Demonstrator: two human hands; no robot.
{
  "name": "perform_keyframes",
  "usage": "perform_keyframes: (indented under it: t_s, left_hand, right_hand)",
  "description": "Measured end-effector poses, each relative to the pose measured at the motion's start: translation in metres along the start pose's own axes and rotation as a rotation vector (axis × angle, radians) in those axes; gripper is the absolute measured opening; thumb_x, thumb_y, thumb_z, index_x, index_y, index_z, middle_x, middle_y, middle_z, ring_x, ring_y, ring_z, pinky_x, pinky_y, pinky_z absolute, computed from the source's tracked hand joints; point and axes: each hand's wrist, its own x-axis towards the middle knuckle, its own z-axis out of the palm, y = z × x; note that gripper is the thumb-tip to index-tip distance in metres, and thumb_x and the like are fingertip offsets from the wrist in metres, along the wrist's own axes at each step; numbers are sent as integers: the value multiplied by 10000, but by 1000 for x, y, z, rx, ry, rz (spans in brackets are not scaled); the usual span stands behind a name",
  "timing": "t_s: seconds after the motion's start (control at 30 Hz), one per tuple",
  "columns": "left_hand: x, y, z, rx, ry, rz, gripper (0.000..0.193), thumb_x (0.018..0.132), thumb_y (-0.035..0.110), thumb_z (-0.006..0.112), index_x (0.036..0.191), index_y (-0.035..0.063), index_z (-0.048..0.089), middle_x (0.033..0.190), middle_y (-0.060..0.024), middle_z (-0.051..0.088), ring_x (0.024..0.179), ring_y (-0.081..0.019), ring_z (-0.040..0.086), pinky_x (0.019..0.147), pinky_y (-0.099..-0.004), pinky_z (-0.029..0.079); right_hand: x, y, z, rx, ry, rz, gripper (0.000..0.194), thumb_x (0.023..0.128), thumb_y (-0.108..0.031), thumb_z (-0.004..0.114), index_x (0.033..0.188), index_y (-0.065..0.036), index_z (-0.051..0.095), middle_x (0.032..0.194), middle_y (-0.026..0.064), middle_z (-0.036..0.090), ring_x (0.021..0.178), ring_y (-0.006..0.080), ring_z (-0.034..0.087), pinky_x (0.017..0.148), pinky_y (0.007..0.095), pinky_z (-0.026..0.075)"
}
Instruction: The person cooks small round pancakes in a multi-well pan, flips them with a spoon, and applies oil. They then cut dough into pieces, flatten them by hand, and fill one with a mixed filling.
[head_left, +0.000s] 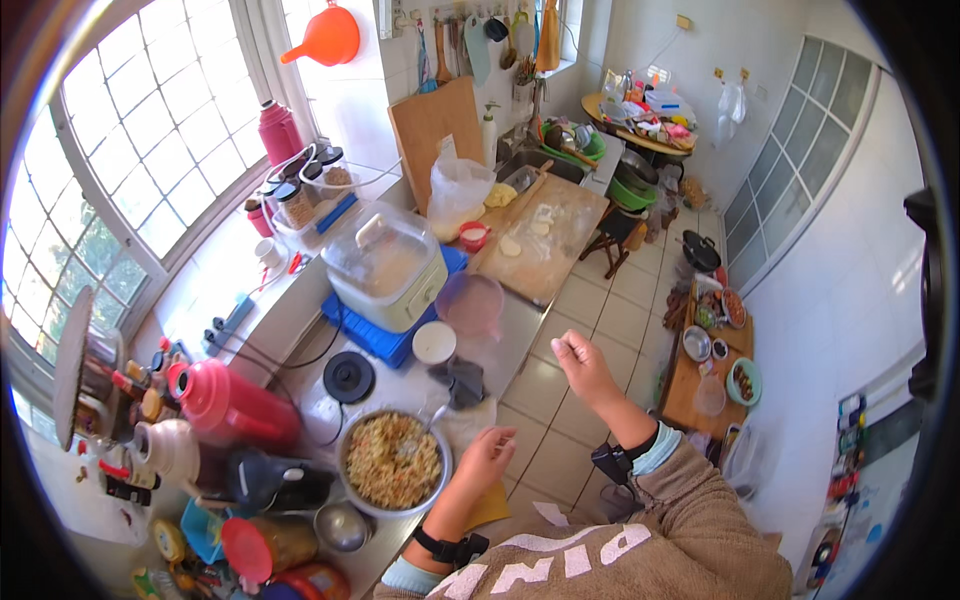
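My left hand (487, 456) hovers just right of a large metal bowl (395, 463) filled with a chopped food mixture, a spoon standing in it. The fingers are curled and nothing shows in them. My right hand (581, 366) is raised over the tiled floor, its fingers folded in; whether it holds something small cannot be told. A dark grey cloth (459, 382) lies near a white round container (433, 343) on the counter. Farther along, a floured wooden board (559, 217) bears flattened dough pieces (511, 247) and a rolling pin (529, 196).
An electric steamer (386, 270) stands on a blue base by the window sill. Thermos flasks (238, 405), jars and bottles crowd the left. A black lid (349, 377) lies near the bowl. At right, a low wooden table (697, 375) holds several bowls.
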Motion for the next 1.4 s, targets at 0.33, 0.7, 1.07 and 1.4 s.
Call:
perform_keyframes:
  t_s: [0.33,0.7,1.07,1.4]
  left_hand:
    - [241,2,31,67,-59,-41,310,930,166,665,1199,13,648,1108,-189,629,967,-359,652,840,-408,538]
    - [406,-6,21,191,479,-446,241,941,59,647,1180,35,671,1089,-151,681,900,-266,690,769,-349,552]
    - [550,14,-19,360,689,-322,257,886,-34,631,1131,30,678,1119,-147,678,957,-292,657,821,-355,536]
    - [616,-80,-12,883,174,-238,442,773,78,757,1202,122,666,1338,-144,545,1271,-381,502,1071,-464,431]
  right_hand:
    - [243,144,-72,-644,-157,-162,184,901,-89,593,1054,-72,694,986,167,698,921,384,663,782,450,533]
    - [565,359,11,-975,-538,-806,257,856,-126,588,1088,-74,686,1110,109,632,1086,307,585,951,428,478]
    - [603,339,-75,-720,-962,-939,324,841,-101,590,1160,-105,651,1086,75,588,1100,292,546,919,416,473]
    - [523,370,-153,-639,-1118,-629,420,808,-74,616,1218,-159,655,1122,55,585,1096,280,550,943,417,456]
